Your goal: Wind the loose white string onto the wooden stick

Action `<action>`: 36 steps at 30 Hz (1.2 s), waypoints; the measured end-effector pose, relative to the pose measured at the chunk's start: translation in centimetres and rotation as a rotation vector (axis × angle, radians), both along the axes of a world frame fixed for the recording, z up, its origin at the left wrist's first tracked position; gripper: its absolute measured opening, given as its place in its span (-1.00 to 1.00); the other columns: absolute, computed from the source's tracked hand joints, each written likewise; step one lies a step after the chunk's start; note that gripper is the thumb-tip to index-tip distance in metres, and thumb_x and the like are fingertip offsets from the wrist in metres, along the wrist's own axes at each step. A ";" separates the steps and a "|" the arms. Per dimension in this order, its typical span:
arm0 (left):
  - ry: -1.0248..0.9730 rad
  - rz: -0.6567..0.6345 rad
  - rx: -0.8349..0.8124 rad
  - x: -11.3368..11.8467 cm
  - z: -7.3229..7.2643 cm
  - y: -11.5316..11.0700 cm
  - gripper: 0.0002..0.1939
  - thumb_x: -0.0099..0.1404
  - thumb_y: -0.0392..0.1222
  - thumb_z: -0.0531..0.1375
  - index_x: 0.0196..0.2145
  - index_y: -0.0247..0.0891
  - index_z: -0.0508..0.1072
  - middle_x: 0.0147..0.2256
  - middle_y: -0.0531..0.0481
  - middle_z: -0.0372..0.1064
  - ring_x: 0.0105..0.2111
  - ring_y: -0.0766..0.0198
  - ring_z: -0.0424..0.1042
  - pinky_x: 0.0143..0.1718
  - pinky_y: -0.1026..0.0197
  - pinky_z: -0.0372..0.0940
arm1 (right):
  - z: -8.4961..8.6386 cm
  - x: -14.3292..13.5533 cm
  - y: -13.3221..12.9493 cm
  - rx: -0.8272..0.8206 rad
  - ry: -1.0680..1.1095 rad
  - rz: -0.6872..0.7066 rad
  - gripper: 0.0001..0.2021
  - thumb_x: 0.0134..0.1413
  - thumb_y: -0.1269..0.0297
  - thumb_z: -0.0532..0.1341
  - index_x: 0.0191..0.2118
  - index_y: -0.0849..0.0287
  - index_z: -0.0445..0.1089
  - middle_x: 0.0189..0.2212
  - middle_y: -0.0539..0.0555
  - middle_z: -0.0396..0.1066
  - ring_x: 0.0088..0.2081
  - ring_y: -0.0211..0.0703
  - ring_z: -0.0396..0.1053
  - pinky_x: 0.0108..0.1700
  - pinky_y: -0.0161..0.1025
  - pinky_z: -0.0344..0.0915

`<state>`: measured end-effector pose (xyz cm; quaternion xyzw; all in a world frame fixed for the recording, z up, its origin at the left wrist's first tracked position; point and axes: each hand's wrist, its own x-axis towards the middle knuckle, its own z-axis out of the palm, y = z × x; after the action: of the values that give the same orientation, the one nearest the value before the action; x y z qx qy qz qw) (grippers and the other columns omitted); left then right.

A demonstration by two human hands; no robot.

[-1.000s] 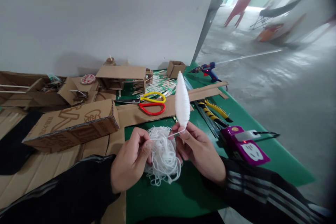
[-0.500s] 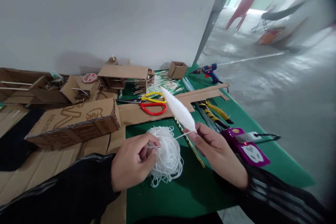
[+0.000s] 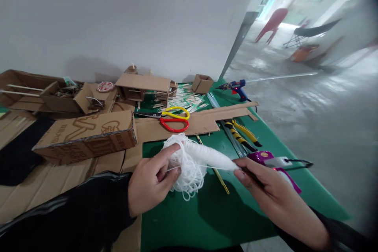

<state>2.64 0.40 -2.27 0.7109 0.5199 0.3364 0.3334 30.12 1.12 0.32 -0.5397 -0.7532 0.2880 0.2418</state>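
Head view: right fingers (image 3: 238, 168) pinch the white spindle's (image 3: 209, 155) tip; left fingers (image 3: 177, 157) grip thread (image 3: 220, 168).

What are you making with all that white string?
I can't tell what it will be. The right hand pinches one end of a white, string-wrapped spindle shape, which points leftward over the loose white string pile. The left hand is at the pile, and a thin strand runs between the two hands. Behind them, the red and yellow handled scissors lie on flat cardboard, and the glue gun is at the table's far end.
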 end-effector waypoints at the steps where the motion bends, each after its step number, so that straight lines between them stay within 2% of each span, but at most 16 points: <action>1: -0.027 0.008 -0.009 0.1 -0.1 -0.1 -0.53 0.31 -0.15 0.11 0.17 -0.15 0.23 -0.65 0.24 0.04 -0.65 0.38 0.15 -0.53 0.31 0.09 | 0.0 0.1 0.0 0.004 -0.023 0.018 -0.87 0.22 0.19 0.10 -0.28 0.10 0.33 -0.47 0.04 0.41 -0.48 -0.13 0.35 -0.47 -0.27 0.23; 5: -0.173 0.027 -0.093 0.1 -0.5 -0.2 -0.49 0.38 -0.13 0.02 0.25 -0.19 0.10 -0.65 0.18 0.27 -0.62 0.33 0.32 -0.49 0.29 0.23 | -0.2 0.7 0.6 0.083 -0.101 0.073 -0.88 0.25 0.25 0.06 -0.22 0.12 0.31 -0.36 0.11 0.41 -0.36 -0.08 0.38 -0.36 -0.23 0.27; 8: -0.212 0.043 -0.142 0.0 -0.5 0.0 -0.56 0.41 -0.12 -0.03 0.20 -0.24 0.23 -0.72 0.17 0.29 -0.68 0.33 0.36 -0.53 0.31 0.27 | -0.3 1.1 1.1 0.186 -0.132 0.120 -0.88 0.24 0.31 0.07 -0.18 0.13 0.33 -0.34 0.12 0.40 -0.30 -0.06 0.37 -0.29 -0.21 0.27; 11: -0.172 0.022 -0.114 -0.3 -0.4 0.1 -0.62 0.36 -0.12 0.06 0.09 -0.23 0.38 -0.72 0.15 0.33 -0.73 0.35 0.34 -0.59 0.34 0.26 | -0.3 1.2 1.6 0.223 -0.142 0.161 -0.84 0.25 0.34 0.06 -0.15 0.15 0.36 -0.34 0.14 0.37 -0.30 -0.08 0.36 -0.31 -0.21 0.26; 16: 0.004 -0.153 -0.053 -0.4 0.7 0.3 -0.69 0.22 -0.11 0.21 -0.08 -0.13 0.50 -0.61 0.10 0.41 -0.61 0.31 0.41 -0.52 0.35 0.27 | 0.6 0.9 2.8 0.197 -0.149 0.277 -0.81 0.26 0.34 0.04 -0.14 0.16 0.38 -0.33 0.14 0.29 -0.30 -0.11 0.31 -0.30 -0.20 0.27; 19: 0.107 -0.217 -0.007 -0.4 1.3 0.5 -0.68 0.15 -0.11 0.25 -0.09 -0.07 0.51 -0.55 0.10 0.43 -0.58 0.31 0.38 -0.51 0.35 0.24 | 1.3 0.1 3.6 0.170 -0.137 0.371 -0.82 0.25 0.32 0.06 -0.15 0.15 0.40 -0.33 0.13 0.29 -0.29 -0.10 0.29 -0.28 -0.19 0.26; 21: 0.082 -0.245 -0.013 -0.5 1.3 0.6 -0.64 0.14 -0.11 0.26 -0.07 -0.06 0.50 -0.54 0.11 0.45 -0.62 0.33 0.34 -0.55 0.35 0.20 | 1.6 -0.7 4.0 0.117 -0.097 0.423 -0.82 0.25 0.29 0.07 -0.19 0.14 0.42 -0.35 0.12 0.30 -0.29 -0.11 0.29 -0.27 -0.20 0.26; 23: -0.030 -0.278 -0.041 -0.6 1.0 0.6 -0.61 0.13 -0.09 0.26 -0.05 -0.12 0.48 -0.46 0.04 0.52 -0.62 0.33 0.35 -0.57 0.34 0.20 | 1.8 -1.5 4.4 0.050 -0.037 0.449 -0.80 0.26 0.24 0.07 -0.24 0.14 0.43 -0.38 0.11 0.32 -0.32 -0.13 0.29 -0.29 -0.22 0.25; 26: -0.247 -0.296 -0.052 -0.8 0.5 0.7 -0.52 0.13 -0.03 0.26 0.00 -0.21 0.44 -0.15 -0.15 0.53 -0.45 0.22 0.48 -0.47 0.29 0.31 | 2.1 -2.7 4.7 -0.057 0.063 0.462 -0.74 0.27 0.16 0.06 -0.30 0.16 0.43 -0.41 0.08 0.32 -0.36 -0.16 0.28 -0.31 -0.26 0.23; 28: -0.289 -0.263 -0.023 -0.8 0.3 0.7 -0.49 0.11 0.00 0.28 0.02 -0.18 0.43 -0.03 -0.18 0.46 -0.31 0.12 0.52 -0.36 0.23 0.37 | 2.2 -3.3 4.8 -0.105 0.103 0.469 -0.72 0.27 0.14 0.05 -0.30 0.17 0.42 -0.41 0.07 0.32 -0.36 -0.18 0.28 -0.30 -0.28 0.23; 31: -0.242 -0.257 0.018 -0.7 0.4 0.8 -0.49 0.11 -0.06 0.30 0.03 -0.12 0.41 -0.03 -0.10 0.47 -0.22 0.07 0.52 -0.29 0.20 0.38 | 2.4 -4.3 4.7 -0.127 0.118 0.511 -0.72 0.27 0.13 0.06 -0.29 0.18 0.42 -0.39 0.07 0.33 -0.35 -0.19 0.28 -0.29 -0.28 0.22; 36: -0.163 -0.361 -0.010 -0.6 0.9 0.9 -0.53 0.15 -0.15 0.28 0.04 -0.16 0.39 -0.09 -0.04 0.51 -0.23 0.09 0.53 -0.25 0.21 0.40 | 2.4 -6.2 4.1 -0.142 0.136 0.586 -0.69 0.27 0.11 0.04 -0.38 0.19 0.36 -0.43 0.06 0.34 -0.37 -0.19 0.25 -0.30 -0.27 0.22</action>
<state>2.04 1.26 -1.35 0.7614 0.3569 0.3248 0.4328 23.97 5.22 2.73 -0.2945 -0.8368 0.4329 0.1601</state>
